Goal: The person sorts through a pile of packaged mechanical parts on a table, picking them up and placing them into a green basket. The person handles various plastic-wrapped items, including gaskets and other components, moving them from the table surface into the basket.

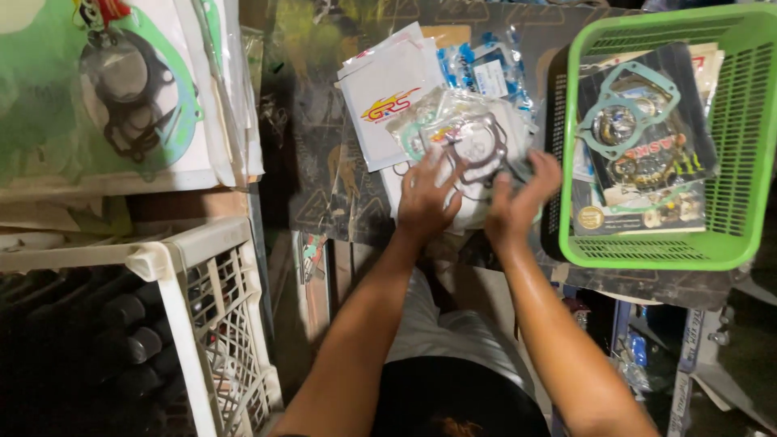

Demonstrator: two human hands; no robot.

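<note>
A loose pile of clear plastic packets holding gasket rings (469,137) lies on a dark surface in front of me. My left hand (426,198) rests on the pile's near left side, fingers spread over a packet. On the near right side, my right hand (518,202) grips the edge of a packet with curled fingers. A white envelope-like packet with a red and yellow logo (380,101) lies at the pile's left. Whether either hand has lifted a packet off the pile is unclear.
A green plastic basket (753,146) at the right holds more gasket packets (639,137). A white plastic crate (218,324) with dark cylindrical parts stands at the lower left. Large boards with packed gaskets (121,89) lean at the upper left.
</note>
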